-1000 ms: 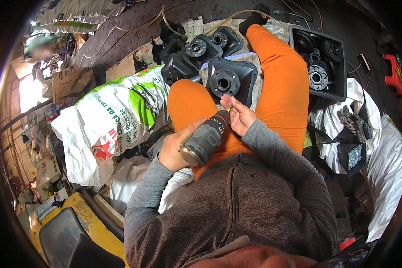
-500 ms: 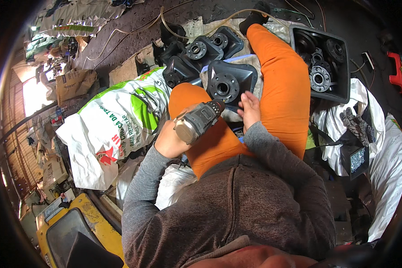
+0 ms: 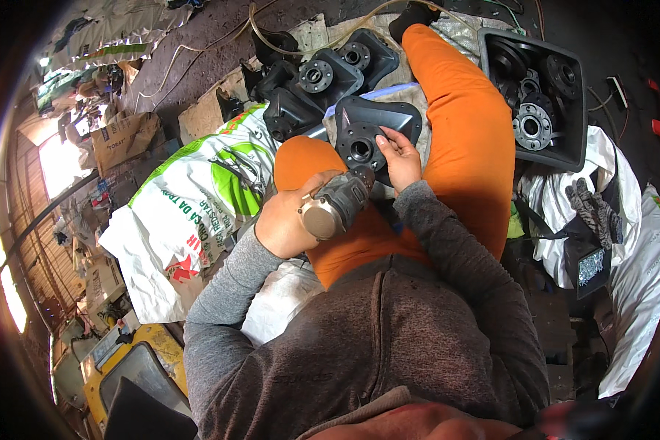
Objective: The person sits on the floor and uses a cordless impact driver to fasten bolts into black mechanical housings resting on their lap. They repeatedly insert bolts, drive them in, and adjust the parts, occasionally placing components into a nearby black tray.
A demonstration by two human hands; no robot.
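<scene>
My left hand [image 3: 286, 220] is wrapped round a grey cordless drill [image 3: 334, 207]. Its chuck points up and right, meeting the lower edge of a round black flange [image 3: 352, 137] with a central bore and a ring of holes. That flange sits on a dark square-based housing [image 3: 389, 117] between my legs. At the flange's right rim, the fingertips of my right hand [image 3: 402, 163] are pinched together against it. Anything small between them is too hidden to make out. The drill's tip is partly hidden behind its body.
Several similar black housings [image 3: 330, 77] lie beyond my left knee. At the right, a grey bin [image 3: 584, 103] holds loose flanges. A small dark tray of shiny small pieces [image 3: 591, 268] and a patterned glove [image 3: 594, 209] lie by white sacks [image 3: 638, 249]. A hose [image 3: 271, 50] crosses the far floor.
My right hand has moved left and up onto the flange's rim, its fingers closing. The drill has shifted slightly right and down, its tip now at the flange's lower edge.
</scene>
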